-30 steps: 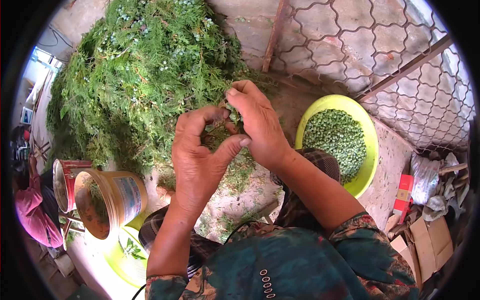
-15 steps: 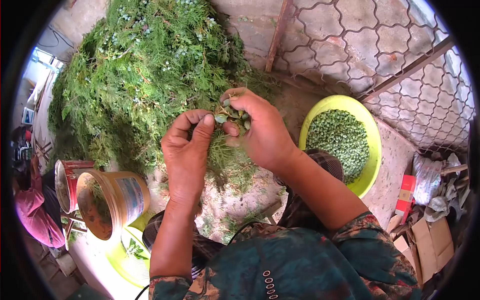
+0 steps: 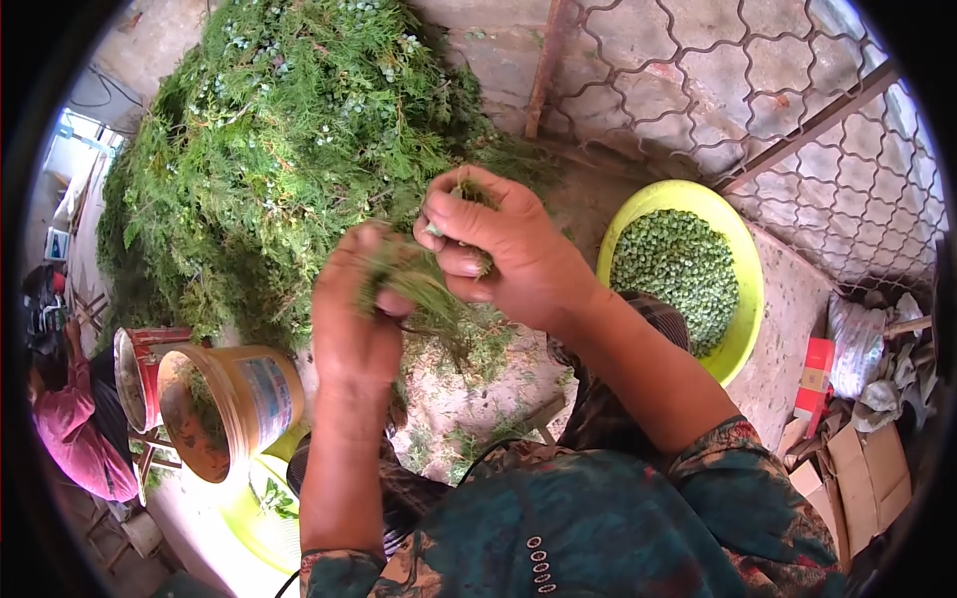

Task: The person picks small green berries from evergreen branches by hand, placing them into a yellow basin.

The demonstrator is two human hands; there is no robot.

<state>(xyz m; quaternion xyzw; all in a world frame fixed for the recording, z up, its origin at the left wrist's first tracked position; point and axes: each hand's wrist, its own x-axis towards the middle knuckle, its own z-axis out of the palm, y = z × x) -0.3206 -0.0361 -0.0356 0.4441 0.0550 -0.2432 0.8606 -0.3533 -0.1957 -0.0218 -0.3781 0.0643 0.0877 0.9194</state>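
Hands around greenery, unreadable bucket label

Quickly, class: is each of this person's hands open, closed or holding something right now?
Left hand: blurred, but appears closed on a leafy green sprig.
Right hand: closed, fingers curled around bits of greenery.

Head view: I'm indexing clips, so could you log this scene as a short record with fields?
Left hand: blurred, holding a feathery green sprig
Right hand: fingers curled around greenery
Beyond the hands: large pile of leafy branches bearing pale berries
Right side: yellow-green basin of small green berries
Left side: tan bucket, tilted, beside a red bucket
Others present: person in pink, far left
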